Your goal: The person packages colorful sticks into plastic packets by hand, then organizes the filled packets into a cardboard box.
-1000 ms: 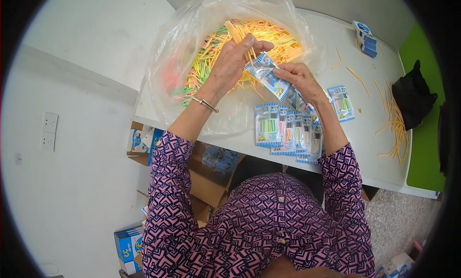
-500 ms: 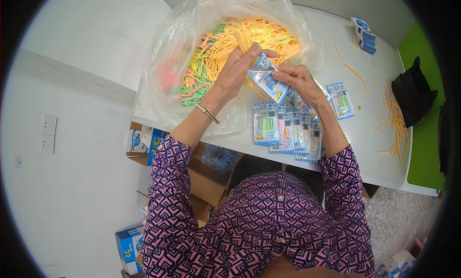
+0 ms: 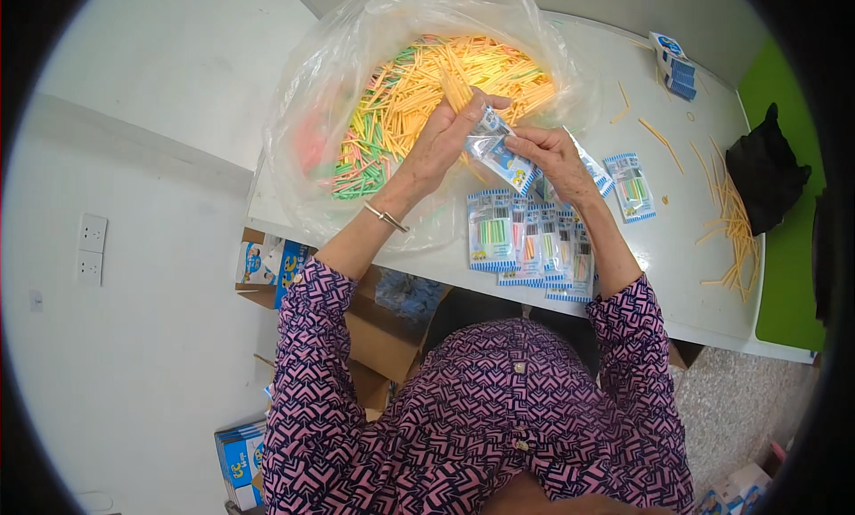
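A bunch of thin yellow-orange sticks (image 3: 456, 89) is gripped in my left hand (image 3: 443, 134), its ends jutting up over the big bag. Just below it, a small blue-and-clear packet (image 3: 501, 154) is held between both hands. My right hand (image 3: 552, 156) pinches the packet's right side between thumb and fingers. Whether the sticks reach inside the packet's mouth is hidden by my left fingers. Under and beside my right forearm lie several overlapping packets (image 3: 491, 231) with coloured sticks showing through their windows. Another such packet (image 3: 631, 187) lies to the right.
A large clear plastic bag (image 3: 307, 88) full of yellow, green and pink sticks stands open behind my left hand. Loose sticks (image 3: 736, 239) lie at the table's right, beside a black cloth-like item (image 3: 771, 170). A stack of blue-and-white packs (image 3: 679, 75) stands at the back right.
Both hands have shifted very slightly, still holding the sticks and packet. The packet has tilted a little, and a flat packet beside my right wrist shows more.
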### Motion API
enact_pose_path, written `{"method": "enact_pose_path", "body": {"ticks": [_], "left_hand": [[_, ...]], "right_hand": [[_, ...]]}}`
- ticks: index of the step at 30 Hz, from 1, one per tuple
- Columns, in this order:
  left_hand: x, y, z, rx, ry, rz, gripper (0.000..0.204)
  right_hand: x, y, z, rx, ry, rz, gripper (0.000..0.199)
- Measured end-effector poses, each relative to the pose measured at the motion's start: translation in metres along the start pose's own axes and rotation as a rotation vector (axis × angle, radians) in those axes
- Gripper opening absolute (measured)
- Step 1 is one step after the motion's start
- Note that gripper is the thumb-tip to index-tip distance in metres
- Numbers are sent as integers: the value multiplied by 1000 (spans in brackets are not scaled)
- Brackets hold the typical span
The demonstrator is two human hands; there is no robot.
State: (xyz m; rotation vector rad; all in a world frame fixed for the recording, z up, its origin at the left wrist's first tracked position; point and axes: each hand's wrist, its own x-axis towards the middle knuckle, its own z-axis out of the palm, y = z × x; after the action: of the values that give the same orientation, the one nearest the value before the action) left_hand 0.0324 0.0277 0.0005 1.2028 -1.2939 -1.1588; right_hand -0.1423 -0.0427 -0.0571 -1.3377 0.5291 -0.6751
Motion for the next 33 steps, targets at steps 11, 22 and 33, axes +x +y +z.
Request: {"method": "enact_pose_path", "body": {"ticks": [11, 22, 33], "left_hand": [[-4, 5, -20, 758, 10, 237, 60], [-3, 33, -23, 801, -65, 32, 48], [9, 24, -12, 305, 35, 165, 35]], "right_hand": [[9, -1, 1, -61, 39, -87, 25], [10, -5, 12, 160, 16, -160, 32], [2, -20, 11, 16, -104, 16, 31]]}}
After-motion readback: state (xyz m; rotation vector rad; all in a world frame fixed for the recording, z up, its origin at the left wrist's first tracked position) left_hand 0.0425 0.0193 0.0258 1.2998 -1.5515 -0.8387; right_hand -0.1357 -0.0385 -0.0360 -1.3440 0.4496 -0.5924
